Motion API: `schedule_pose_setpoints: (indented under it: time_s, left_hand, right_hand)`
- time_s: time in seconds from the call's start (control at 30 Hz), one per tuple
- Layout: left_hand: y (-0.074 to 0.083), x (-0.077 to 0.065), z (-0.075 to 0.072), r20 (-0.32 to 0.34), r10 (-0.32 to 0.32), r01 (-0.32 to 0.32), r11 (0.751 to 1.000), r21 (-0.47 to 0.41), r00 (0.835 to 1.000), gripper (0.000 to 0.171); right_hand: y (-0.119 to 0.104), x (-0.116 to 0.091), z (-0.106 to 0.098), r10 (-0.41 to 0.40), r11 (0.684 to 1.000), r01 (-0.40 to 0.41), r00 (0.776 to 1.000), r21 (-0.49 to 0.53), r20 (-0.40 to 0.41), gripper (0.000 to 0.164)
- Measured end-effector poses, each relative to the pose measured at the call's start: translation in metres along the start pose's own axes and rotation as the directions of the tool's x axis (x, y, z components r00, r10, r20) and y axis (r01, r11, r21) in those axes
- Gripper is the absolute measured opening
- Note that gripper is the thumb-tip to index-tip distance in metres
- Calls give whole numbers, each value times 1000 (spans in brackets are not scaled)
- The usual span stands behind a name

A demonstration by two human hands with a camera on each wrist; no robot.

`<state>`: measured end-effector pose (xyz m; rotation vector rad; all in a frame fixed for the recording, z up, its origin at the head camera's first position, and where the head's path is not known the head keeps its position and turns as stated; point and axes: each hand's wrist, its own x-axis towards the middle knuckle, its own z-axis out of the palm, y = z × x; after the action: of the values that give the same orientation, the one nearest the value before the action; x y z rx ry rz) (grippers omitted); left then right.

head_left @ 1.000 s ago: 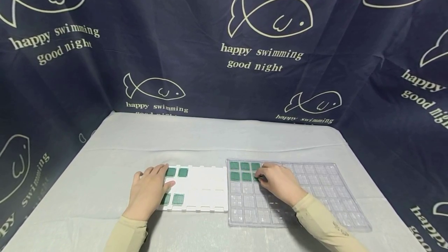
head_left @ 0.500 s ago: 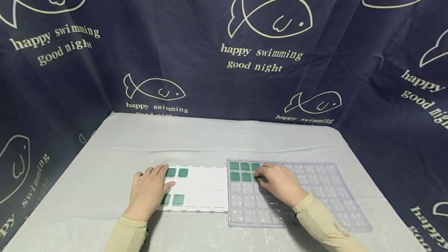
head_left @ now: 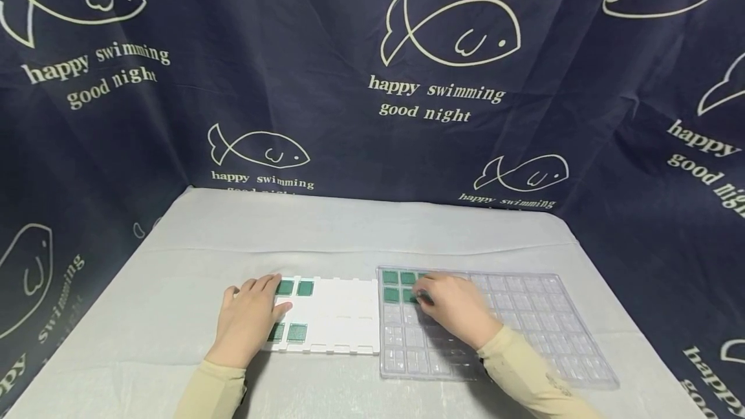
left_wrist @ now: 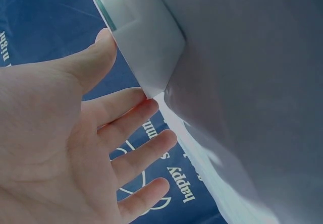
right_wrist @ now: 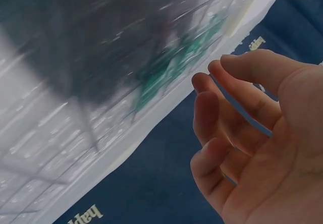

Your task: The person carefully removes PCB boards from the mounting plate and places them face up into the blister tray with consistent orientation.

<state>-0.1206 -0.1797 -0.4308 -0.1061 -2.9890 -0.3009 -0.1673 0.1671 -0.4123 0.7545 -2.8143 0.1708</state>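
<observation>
My left hand (head_left: 247, 319) rests on the left end of a white board (head_left: 343, 306). In the left wrist view its thumb and index fingertips touch the board's edge, the other fingers spread. Small green perforated circuit boards (head_left: 297, 332) lie on the white board, partly under this hand. Over a clear compartment tray (head_left: 559, 332) hovers my right hand (head_left: 456, 306), fingers loosely bent, with nothing between them in the right wrist view. Green circuit boards (head_left: 390, 295) fill compartments at the tray's far left corner; the right hand hides some of them.
White board and tray lie side by side on a table with a pale cloth (head_left: 349, 228). A dark blue fish-print curtain (head_left: 337, 83) hangs behind and at both sides.
My right hand has moved slightly left from the third column of the tray, its fingers now overlapping the green boards there. The left hand keeps its place.
</observation>
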Motion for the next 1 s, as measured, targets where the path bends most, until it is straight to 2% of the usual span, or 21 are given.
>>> schedule_pose_setpoints:
  time_s: [0.17, 0.4, 0.63, 0.8, 1.0]
  left_hand:
    - [0, 0, 1, -19, 7, -7, 1000, -10, 1000, 61]
    - [-2, 1, 0, 5, 14, -14, 1000, -6, 1000, 61]
    - [-6, 2, -3, -3, 53, -53, 998, 38, 999, 60]
    - [-8, 5, -8, -1, 92, -92, 994, 57, 996, 61]
    - [-11, 10, -13, 39, 134, -136, 989, 57, 990, 58]
  right_hand:
    - [-12, 3, -1, -74, 997, 74, 997, -2, -30, 15]
    - [-32, 12, -2, -127, 992, 127, 992, 4, -26, 14]
    - [-50, 21, -2, -175, 984, 175, 984, 13, -30, 13]
    - [-61, 25, 1, -242, 970, 242, 969, 9, -58, 13]
    - [-78, 31, 4, -290, 957, 290, 955, -13, -57, 11]
